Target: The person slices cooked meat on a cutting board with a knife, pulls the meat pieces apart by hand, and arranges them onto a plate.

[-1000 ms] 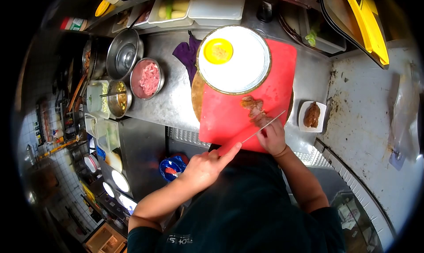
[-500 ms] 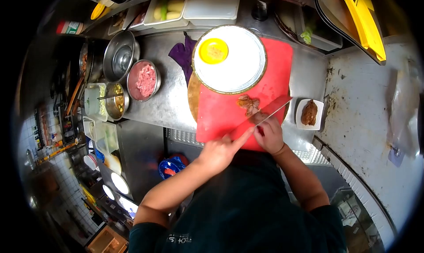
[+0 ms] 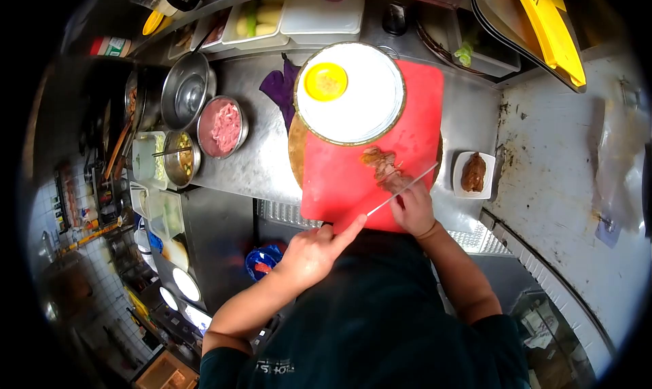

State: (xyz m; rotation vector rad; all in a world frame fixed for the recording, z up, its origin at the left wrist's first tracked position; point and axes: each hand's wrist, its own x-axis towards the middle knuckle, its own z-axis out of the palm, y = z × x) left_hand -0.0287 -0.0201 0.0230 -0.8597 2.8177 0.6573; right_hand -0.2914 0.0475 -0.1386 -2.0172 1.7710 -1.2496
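Observation:
My left hand [image 3: 311, 254] is closed round the handle of a knife, its index finger stretched along the spine. The knife's thin blade [image 3: 402, 190] slants up to the right over a red cutting board [image 3: 339, 178]. My right hand [image 3: 415, 211] has its fingers curled on the brown cooked meat beside the blade, and partly hides it. Cut pieces of the meat [image 3: 382, 163] lie on the board to the left of the blade. Behind them stands a large white round plate [image 3: 360, 120] holding a small yellow dish [image 3: 326, 82].
A white square dish [image 3: 483, 192] with a brown piece of meat [image 3: 473, 173] stands to the right. On the left are a metal bowl of raw pink meat strips [image 3: 225, 128], other metal bowls and plastic containers. A purple cloth [image 3: 277, 89] lies beside the plate.
My left hand has drawn the knife down and to the left. More cut meat shows on the board. My right hand stays at nearly the same spot, and the whole view has shifted slightly.

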